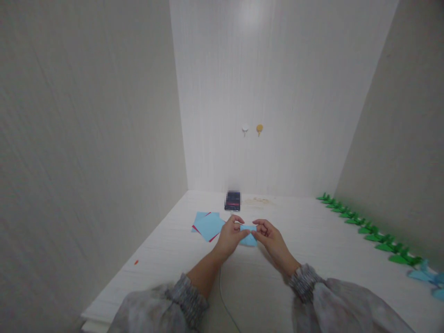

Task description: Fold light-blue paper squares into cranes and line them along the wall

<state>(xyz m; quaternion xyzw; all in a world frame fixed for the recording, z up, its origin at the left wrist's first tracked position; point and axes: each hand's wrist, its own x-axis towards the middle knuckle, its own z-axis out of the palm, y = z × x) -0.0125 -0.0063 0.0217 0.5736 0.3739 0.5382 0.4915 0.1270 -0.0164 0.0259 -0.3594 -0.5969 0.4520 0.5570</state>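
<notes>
A small folded piece of light blue paper is held between my two hands, a little above the white table. My left hand pinches its left side, thumb on the near face and fingers curled behind. On the right side, my right hand grips the paper the same way, and both thumb tips almost meet at its middle. Just left of my left hand lies a loose stack of square sheets, light blue with red edges showing underneath.
A phone stands near the back wall, with a pale cable running toward me. Green folded paper figures line the right wall, light blue ones nearest. An orange scrap lies left. Two hooks are on the wall.
</notes>
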